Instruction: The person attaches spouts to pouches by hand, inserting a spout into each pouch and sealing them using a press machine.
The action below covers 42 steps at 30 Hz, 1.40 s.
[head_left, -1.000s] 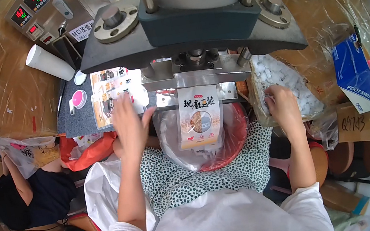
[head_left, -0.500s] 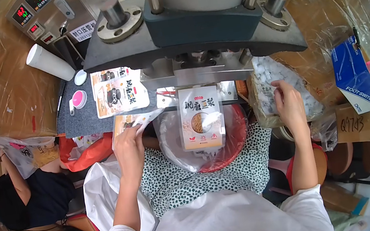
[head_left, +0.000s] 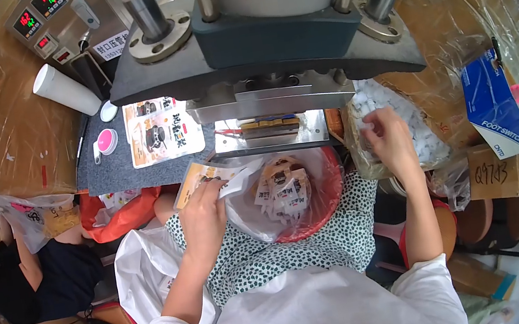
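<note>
My left hand [head_left: 203, 213] grips a printed pouch [head_left: 211, 178], held over the left side of a red basin [head_left: 335, 197]. Several printed pouches lie inside the basin, which has a clear plastic liner. My right hand [head_left: 393, 141] is closed at the left edge of a bag of small white pieces [head_left: 419, 130]; a small white piece shows at its fingertips. Between the hands stands the press [head_left: 274, 37], with its metal plate [head_left: 226, 141] and lower bar bare of any pouch. More printed pouches [head_left: 164, 140] lie on the grey mat at left.
A white cup [head_left: 65, 89], a pink round container [head_left: 107, 141] and a control panel [head_left: 58, 24] are at the upper left. Another person [head_left: 38, 265] sits at the far left. On the right are a blue box [head_left: 495, 104] and a cardboard box [head_left: 497, 173].
The pouch at the press is gone from there, and pouches in the basin now show. My left hand took a pouch off the mat and moved it right. My right hand's fingers have closed together.
</note>
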Each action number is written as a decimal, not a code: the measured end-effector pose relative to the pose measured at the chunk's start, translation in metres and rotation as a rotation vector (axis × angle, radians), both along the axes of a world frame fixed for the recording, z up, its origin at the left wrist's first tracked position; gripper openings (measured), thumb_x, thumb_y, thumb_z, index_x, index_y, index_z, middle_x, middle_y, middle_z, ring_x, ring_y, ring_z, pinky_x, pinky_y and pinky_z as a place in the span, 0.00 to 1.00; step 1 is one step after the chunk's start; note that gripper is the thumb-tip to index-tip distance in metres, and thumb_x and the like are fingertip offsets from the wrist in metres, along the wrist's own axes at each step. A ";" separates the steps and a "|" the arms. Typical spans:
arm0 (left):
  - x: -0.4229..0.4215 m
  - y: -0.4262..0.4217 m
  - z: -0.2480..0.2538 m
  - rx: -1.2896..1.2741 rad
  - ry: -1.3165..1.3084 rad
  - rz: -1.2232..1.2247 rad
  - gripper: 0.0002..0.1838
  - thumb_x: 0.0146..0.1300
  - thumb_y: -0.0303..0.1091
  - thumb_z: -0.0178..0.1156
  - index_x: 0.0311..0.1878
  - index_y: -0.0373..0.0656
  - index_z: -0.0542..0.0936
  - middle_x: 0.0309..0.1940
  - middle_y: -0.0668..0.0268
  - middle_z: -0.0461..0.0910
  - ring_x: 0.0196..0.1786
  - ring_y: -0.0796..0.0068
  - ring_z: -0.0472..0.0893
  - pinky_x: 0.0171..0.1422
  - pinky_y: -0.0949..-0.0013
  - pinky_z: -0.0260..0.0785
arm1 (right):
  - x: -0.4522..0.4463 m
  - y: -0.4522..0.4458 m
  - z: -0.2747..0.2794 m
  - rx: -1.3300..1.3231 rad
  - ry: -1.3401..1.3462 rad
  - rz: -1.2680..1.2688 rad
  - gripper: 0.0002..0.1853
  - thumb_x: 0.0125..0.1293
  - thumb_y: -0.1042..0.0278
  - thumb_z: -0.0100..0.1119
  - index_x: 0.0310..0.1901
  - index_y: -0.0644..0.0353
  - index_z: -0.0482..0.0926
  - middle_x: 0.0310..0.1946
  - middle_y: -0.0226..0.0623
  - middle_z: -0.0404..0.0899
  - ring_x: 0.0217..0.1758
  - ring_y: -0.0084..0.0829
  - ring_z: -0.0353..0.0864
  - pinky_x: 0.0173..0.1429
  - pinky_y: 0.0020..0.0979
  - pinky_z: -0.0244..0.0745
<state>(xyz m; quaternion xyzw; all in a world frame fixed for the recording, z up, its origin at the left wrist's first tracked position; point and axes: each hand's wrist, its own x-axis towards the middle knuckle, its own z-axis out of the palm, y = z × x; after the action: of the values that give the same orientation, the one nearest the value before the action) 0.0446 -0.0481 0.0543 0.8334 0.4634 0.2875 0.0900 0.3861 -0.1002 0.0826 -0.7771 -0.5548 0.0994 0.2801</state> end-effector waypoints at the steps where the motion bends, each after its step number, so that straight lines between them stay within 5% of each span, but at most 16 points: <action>1: -0.001 -0.001 0.000 -0.005 -0.005 -0.006 0.15 0.51 0.18 0.61 0.43 0.41 0.82 0.39 0.58 0.84 0.40 0.54 0.84 0.43 0.58 0.77 | -0.002 -0.002 0.006 -0.003 0.021 -0.050 0.11 0.59 0.79 0.65 0.44 0.66 0.82 0.39 0.45 0.83 0.39 0.37 0.84 0.46 0.33 0.78; 4: 0.002 -0.005 -0.001 -0.028 -0.033 -0.029 0.16 0.50 0.17 0.61 0.44 0.41 0.83 0.41 0.57 0.84 0.41 0.54 0.84 0.44 0.59 0.77 | -0.026 -0.010 0.028 0.223 0.213 0.078 0.10 0.59 0.80 0.66 0.43 0.65 0.82 0.36 0.42 0.84 0.39 0.33 0.83 0.45 0.30 0.77; 6: 0.007 -0.008 0.000 -0.038 -0.040 -0.059 0.17 0.48 0.17 0.61 0.44 0.41 0.83 0.42 0.56 0.84 0.42 0.54 0.84 0.45 0.59 0.77 | -0.056 -0.012 0.037 0.181 0.437 0.276 0.07 0.59 0.80 0.65 0.39 0.64 0.82 0.35 0.42 0.83 0.42 0.39 0.84 0.46 0.33 0.78; 8: 0.015 -0.008 0.005 -0.029 -0.041 -0.098 0.18 0.47 0.18 0.62 0.44 0.41 0.83 0.42 0.56 0.84 0.42 0.54 0.84 0.45 0.59 0.77 | -0.079 -0.004 0.029 0.338 0.227 0.517 0.07 0.60 0.78 0.65 0.40 0.63 0.83 0.37 0.43 0.83 0.43 0.41 0.83 0.47 0.36 0.79; 13: 0.017 -0.010 0.010 -0.145 -0.028 -0.223 0.15 0.51 0.20 0.63 0.44 0.39 0.82 0.40 0.56 0.84 0.40 0.56 0.85 0.42 0.59 0.77 | -0.093 0.008 0.021 0.188 0.336 0.632 0.11 0.61 0.75 0.66 0.46 0.63 0.82 0.40 0.44 0.83 0.45 0.43 0.83 0.50 0.38 0.78; 17: 0.029 -0.006 -0.010 -0.550 -0.185 -0.250 0.09 0.64 0.28 0.63 0.45 0.34 0.82 0.35 0.57 0.85 0.33 0.67 0.84 0.37 0.65 0.75 | -0.091 0.010 0.016 -0.003 0.579 0.452 0.15 0.62 0.74 0.66 0.51 0.66 0.80 0.42 0.45 0.82 0.47 0.42 0.84 0.51 0.36 0.78; 19: 0.041 0.004 -0.017 -0.861 -0.346 -0.192 0.13 0.70 0.35 0.61 0.46 0.31 0.82 0.32 0.62 0.86 0.33 0.81 0.80 0.37 0.71 0.73 | -0.087 0.009 0.013 0.158 0.472 0.339 0.16 0.62 0.74 0.67 0.51 0.67 0.80 0.43 0.45 0.82 0.45 0.40 0.84 0.50 0.35 0.78; 25: 0.071 0.043 -0.015 -1.299 -0.823 -0.042 0.14 0.70 0.33 0.61 0.46 0.28 0.82 0.39 0.63 0.85 0.36 0.83 0.80 0.38 0.75 0.73 | -0.061 -0.007 0.022 0.241 0.261 0.290 0.15 0.61 0.74 0.68 0.49 0.66 0.82 0.45 0.48 0.83 0.45 0.44 0.83 0.47 0.37 0.77; 27: 0.073 0.047 -0.015 -1.364 -0.854 -0.012 0.14 0.71 0.33 0.59 0.47 0.29 0.82 0.40 0.63 0.85 0.36 0.82 0.81 0.40 0.73 0.75 | -0.046 -0.006 0.020 0.309 -0.030 0.143 0.15 0.61 0.74 0.67 0.49 0.66 0.81 0.46 0.49 0.83 0.44 0.47 0.83 0.47 0.39 0.77; 30: 0.066 0.047 -0.035 -1.196 -0.815 -0.068 0.16 0.71 0.36 0.61 0.46 0.28 0.83 0.37 0.61 0.86 0.35 0.75 0.83 0.42 0.69 0.76 | -0.011 -0.003 -0.017 0.206 -0.441 -0.051 0.14 0.60 0.75 0.66 0.49 0.65 0.80 0.46 0.50 0.82 0.44 0.50 0.82 0.48 0.43 0.76; 31: 0.059 0.051 -0.022 -0.997 -0.505 0.025 0.19 0.69 0.38 0.62 0.51 0.28 0.80 0.42 0.54 0.85 0.40 0.67 0.84 0.47 0.65 0.76 | -0.006 0.000 -0.024 0.142 -0.575 -0.111 0.14 0.61 0.75 0.65 0.49 0.65 0.79 0.46 0.50 0.82 0.44 0.52 0.82 0.48 0.44 0.76; 32: 0.048 0.060 -0.009 -0.783 -0.204 0.114 0.23 0.68 0.40 0.64 0.56 0.27 0.78 0.47 0.48 0.83 0.46 0.59 0.84 0.52 0.61 0.76 | -0.004 0.001 -0.024 0.097 -0.454 -0.106 0.14 0.61 0.76 0.64 0.49 0.65 0.79 0.45 0.50 0.82 0.44 0.52 0.82 0.48 0.45 0.76; 34: 0.010 0.090 -0.046 0.119 -0.128 0.135 0.32 0.63 0.40 0.67 0.66 0.32 0.70 0.61 0.40 0.73 0.62 0.46 0.76 0.65 0.53 0.68 | -0.007 -0.001 -0.017 -0.007 -0.210 -0.088 0.14 0.61 0.77 0.63 0.49 0.65 0.78 0.43 0.51 0.82 0.45 0.54 0.81 0.48 0.46 0.75; 37: -0.018 0.071 -0.067 0.179 0.448 0.181 0.39 0.60 0.39 0.68 0.72 0.38 0.64 0.70 0.41 0.64 0.72 0.43 0.65 0.73 0.48 0.58 | -0.004 0.000 -0.018 -0.016 -0.108 -0.056 0.14 0.61 0.79 0.61 0.50 0.64 0.78 0.41 0.53 0.81 0.45 0.54 0.81 0.48 0.47 0.75; 40: -0.026 0.051 -0.059 0.078 0.267 0.070 0.30 0.56 0.29 0.66 0.64 0.41 0.72 0.60 0.52 0.74 0.62 0.49 0.73 0.65 0.51 0.64 | -0.006 -0.004 -0.015 0.008 -0.062 -0.053 0.15 0.61 0.80 0.60 0.50 0.65 0.78 0.41 0.54 0.81 0.44 0.54 0.82 0.48 0.47 0.75; 42: -0.034 0.047 -0.051 0.074 0.121 0.169 0.20 0.54 0.22 0.64 0.52 0.43 0.80 0.42 0.59 0.80 0.48 0.54 0.79 0.52 0.57 0.69 | -0.006 -0.008 -0.013 -0.011 -0.034 -0.034 0.14 0.61 0.81 0.60 0.49 0.66 0.78 0.42 0.54 0.82 0.43 0.53 0.82 0.49 0.46 0.75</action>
<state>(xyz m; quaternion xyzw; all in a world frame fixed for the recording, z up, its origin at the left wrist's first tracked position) 0.0104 -0.0011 0.0037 0.8099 0.5257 0.2603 0.0066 0.3796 -0.1085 0.0696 -0.7895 -0.5456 0.0845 0.2682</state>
